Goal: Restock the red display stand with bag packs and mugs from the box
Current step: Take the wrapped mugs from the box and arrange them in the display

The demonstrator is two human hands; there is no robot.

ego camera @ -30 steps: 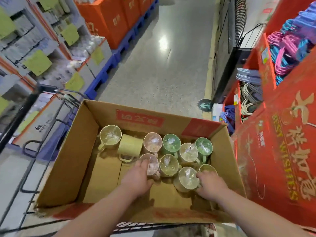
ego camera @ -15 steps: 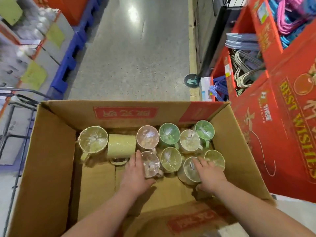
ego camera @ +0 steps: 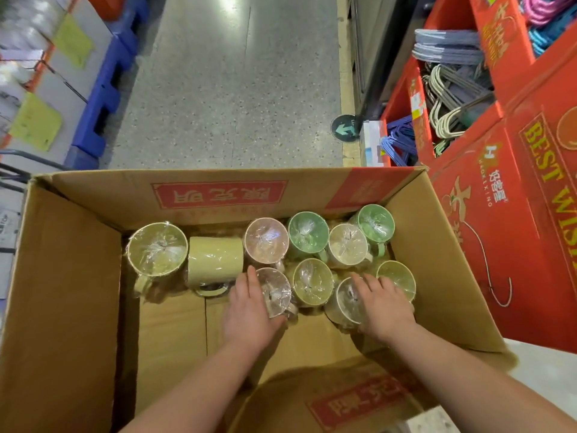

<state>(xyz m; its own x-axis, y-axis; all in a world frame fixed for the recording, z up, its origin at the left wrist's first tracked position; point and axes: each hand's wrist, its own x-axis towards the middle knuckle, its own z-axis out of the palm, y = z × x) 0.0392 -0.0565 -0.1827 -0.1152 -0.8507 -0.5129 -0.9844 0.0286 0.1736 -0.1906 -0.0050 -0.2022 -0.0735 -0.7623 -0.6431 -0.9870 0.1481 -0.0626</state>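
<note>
Reaching into box [ego camera: 62,307]: 10 wrapped mugs [ego camera: 307,234] sat along far wall, none lifted yet; no bag packs seen. Left hand [ego camera: 249,310] curled round pink mug [ego camera: 274,290]. Right hand [ego camera: 384,307] lay over white mug [ego camera: 348,303], grip unclear. Red display stand [ego camera: 515,245] stood beside box's right wall. Mug restocking looked mostly undone.

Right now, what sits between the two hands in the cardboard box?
In the head view, a yellow-green mug wrapped in clear plastic stands between the left hand and the right hand.
</note>
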